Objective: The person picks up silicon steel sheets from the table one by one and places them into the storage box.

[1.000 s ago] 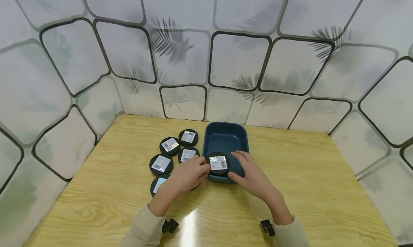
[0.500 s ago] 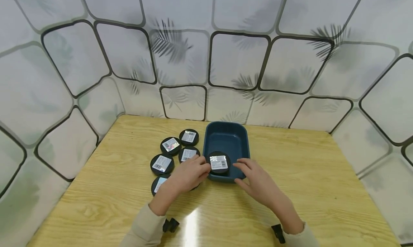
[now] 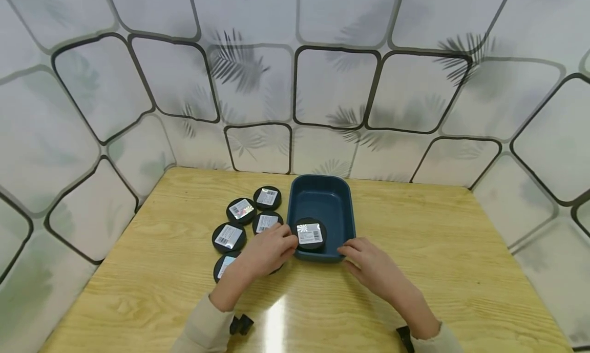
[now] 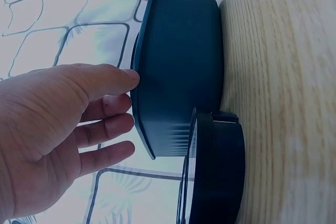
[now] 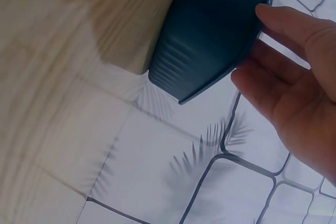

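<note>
A dark blue plastic bin [image 3: 343, 204] stands on the table, and one black round flat case [image 3: 310, 234] with a white label lies at its near left inside. My left hand [image 3: 269, 248] is at the bin's left rim; in the left wrist view its thumb [image 4: 123, 78] presses the outer rim and the fingertips sit right behind it. At the near right corner my right hand [image 3: 369, 266] pinches the rim, thumb [image 5: 270, 14] outside and fingers behind the edge. Left of the bin lie several similar cases, one [image 3: 229, 237] label up; my left hand partly covers some.
The pale wooden table [image 3: 438, 261] reaches back to a patterned curtain [image 3: 338, 86] behind and at both sides. One black case [image 4: 218, 166] stands close to the bin's outer wall in the left wrist view.
The right hand has left the round case in the bin and moved right and nearer, onto the bin's right rim. My left hand stays at the left rim.
</note>
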A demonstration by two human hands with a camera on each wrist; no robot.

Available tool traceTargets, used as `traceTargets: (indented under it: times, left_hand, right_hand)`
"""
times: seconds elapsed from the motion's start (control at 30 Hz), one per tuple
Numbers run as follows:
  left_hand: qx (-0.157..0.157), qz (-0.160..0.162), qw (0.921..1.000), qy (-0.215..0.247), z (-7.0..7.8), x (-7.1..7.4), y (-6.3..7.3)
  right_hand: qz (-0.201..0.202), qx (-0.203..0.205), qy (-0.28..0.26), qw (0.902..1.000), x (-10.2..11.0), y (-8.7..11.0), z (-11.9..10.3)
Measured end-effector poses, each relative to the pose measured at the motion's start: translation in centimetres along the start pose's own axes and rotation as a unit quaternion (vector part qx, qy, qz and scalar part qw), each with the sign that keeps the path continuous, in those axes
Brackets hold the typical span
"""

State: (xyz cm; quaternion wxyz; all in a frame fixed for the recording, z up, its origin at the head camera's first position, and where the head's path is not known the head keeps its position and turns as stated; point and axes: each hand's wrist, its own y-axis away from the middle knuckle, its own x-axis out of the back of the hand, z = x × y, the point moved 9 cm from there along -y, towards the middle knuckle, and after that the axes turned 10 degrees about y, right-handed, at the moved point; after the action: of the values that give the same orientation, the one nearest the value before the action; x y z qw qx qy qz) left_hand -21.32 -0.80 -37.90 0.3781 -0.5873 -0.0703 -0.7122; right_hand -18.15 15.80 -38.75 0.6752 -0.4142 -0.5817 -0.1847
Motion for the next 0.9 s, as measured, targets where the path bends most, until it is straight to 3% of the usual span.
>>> traceTargets:
  times: [0.9]
  left_hand:
    - [0.007,-0.006,0.9999,-0.011,-0.10,-0.04,0.07]
  right_hand:
    - [-0.006,-0.003,-0.001,1.0000,-0.79,-0.67,-0.24]
